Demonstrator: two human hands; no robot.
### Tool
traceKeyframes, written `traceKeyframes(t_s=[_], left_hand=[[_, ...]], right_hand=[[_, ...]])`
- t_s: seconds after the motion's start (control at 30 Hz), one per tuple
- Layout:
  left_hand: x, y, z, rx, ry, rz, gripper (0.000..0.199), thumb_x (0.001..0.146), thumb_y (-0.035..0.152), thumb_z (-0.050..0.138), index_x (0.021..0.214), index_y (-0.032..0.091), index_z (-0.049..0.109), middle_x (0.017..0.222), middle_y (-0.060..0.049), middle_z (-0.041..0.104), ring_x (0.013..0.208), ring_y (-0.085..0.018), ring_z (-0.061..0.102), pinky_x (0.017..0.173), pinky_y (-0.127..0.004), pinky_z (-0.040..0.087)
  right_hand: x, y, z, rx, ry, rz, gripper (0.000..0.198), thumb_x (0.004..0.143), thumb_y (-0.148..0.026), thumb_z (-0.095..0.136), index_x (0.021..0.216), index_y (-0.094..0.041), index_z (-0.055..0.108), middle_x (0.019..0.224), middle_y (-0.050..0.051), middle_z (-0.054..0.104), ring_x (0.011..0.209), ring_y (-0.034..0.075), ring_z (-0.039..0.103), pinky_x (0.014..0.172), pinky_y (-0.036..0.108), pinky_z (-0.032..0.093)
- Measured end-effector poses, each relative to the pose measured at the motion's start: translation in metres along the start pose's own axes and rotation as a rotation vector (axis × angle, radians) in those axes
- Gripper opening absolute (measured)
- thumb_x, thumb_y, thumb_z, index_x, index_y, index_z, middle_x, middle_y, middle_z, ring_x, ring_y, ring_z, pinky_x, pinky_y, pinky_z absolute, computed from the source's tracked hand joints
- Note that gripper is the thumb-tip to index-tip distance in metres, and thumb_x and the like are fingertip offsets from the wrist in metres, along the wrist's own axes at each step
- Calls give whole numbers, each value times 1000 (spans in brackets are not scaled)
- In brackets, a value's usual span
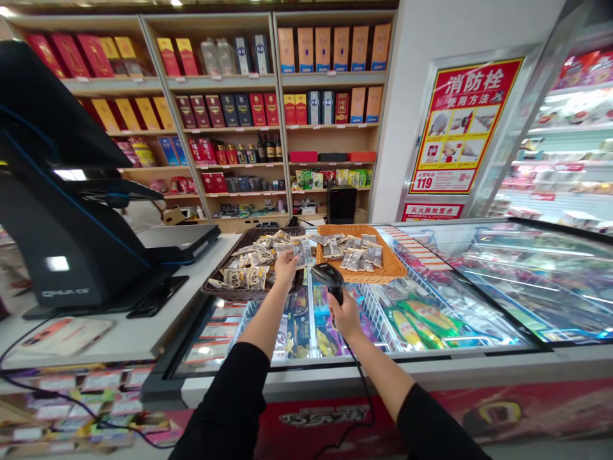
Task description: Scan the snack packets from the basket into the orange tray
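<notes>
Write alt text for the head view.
A person's right hand holds a black handheld scanner while the left hand holds a small packet at the edge of a dark basket of packets. An orange basket of more packets sits beside it on a glass-topped freezer. Shelves of boxes stand behind.

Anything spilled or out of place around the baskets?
Nothing clearly stands out. Packets lie loosely jumbled in the dark basket and the orange basket, but none looks spilled onto the freezer. The left hand holds one packet, the right hand the black scanner.
</notes>
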State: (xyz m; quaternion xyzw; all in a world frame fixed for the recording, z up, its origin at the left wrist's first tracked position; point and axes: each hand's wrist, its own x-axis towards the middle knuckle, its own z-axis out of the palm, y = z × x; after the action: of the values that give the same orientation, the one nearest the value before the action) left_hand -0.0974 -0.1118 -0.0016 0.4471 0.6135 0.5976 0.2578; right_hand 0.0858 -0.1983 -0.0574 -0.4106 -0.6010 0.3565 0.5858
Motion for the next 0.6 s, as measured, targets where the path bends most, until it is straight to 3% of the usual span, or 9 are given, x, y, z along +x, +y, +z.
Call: traceKeyframes(t_s=[0.1,0.23,0.4,0.5,0.6], left_hand=[[-4,5,-1,31,46,51,32,79,26,59,108,13,60,92,-9,69,87,-18,65,77,-27,50],[-18,21,-14,128,255,234,36,86,30,50,118,16,56,100,-9,68,92,-19,64,83,-29,48],[-37,41,-44,506,455,363,46,83,19,50,128,21,51,118,-11,60,112,-27,54,96,-41,41],[-43,50,-50,671,454,419,50,75,9,53,124,23,56,131,-11,50,122,-30,45,101,-43,37],[-44,56,-38,727,356,532,43,75,8,52,113,24,63,131,-9,50,122,-28,45,105,-43,34]], right_hand=[[0,1,0,-26,-15,-31,25,83,-44,54,78,-20,59,49,-4,53,42,15,49,46,25,38],[-1,-1,-2,8,-12,-1,26,83,-46,54,78,-20,56,46,-5,51,39,14,47,44,25,38],[-3,0,-2,115,27,65,27,83,-48,54,80,-21,53,48,-6,51,38,15,48,41,25,38],[-1,3,-3,151,36,82,28,83,-50,53,78,-22,51,47,-7,49,37,14,48,40,25,38],[7,5,-13,200,38,87,31,82,-53,54,77,-22,49,48,-7,50,36,13,46,38,25,38]])
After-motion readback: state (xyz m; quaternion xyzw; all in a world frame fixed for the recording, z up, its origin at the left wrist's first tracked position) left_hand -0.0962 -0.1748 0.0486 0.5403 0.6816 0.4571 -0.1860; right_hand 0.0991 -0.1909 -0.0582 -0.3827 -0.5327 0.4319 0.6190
